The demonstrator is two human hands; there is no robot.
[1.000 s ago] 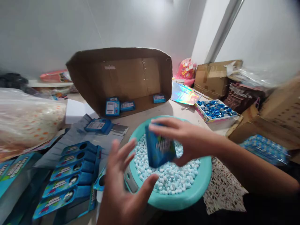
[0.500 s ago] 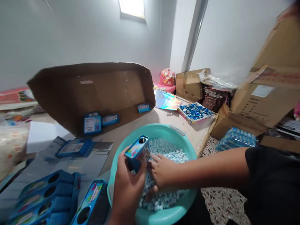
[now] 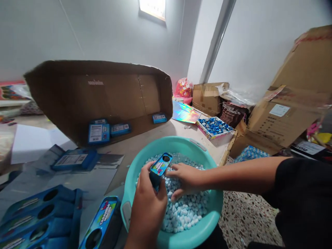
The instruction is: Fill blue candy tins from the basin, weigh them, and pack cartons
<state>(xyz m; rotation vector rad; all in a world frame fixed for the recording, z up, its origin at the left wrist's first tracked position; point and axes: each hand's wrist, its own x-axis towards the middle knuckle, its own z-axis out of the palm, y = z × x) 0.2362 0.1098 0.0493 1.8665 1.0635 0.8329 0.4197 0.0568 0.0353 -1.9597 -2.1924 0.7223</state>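
My left hand (image 3: 149, 204) is wrapped round a small blue tin (image 3: 160, 166) with a round hole in its top, held tilted over a turquoise tub (image 3: 176, 143). Pale blue and white candies (image 3: 185, 212) fill much of the tub. Close beside the tin, my right hand (image 3: 188, 178) reaches into the candies from the right, palm down with thumb and fingers apart; some fingertips are hidden behind the tin. Another blue tin (image 3: 105, 216) with a hole in its top stands left of the tub, next to a row of similar tins (image 3: 46, 211).
Behind the tub, a large cardboard box (image 3: 119, 93) lies on its side with several blue packs (image 3: 98, 133) in it. A shallow box of shiny blue caps (image 3: 215, 126) sits at the table's right edge. Cartons (image 3: 282, 114) stand to the right, above a speckled floor (image 3: 249, 214).
My left hand has turned the tin so its printed top faces me more. The right hand has shifted slightly up and right, its thumb now lifted clear. The view has moved a little.
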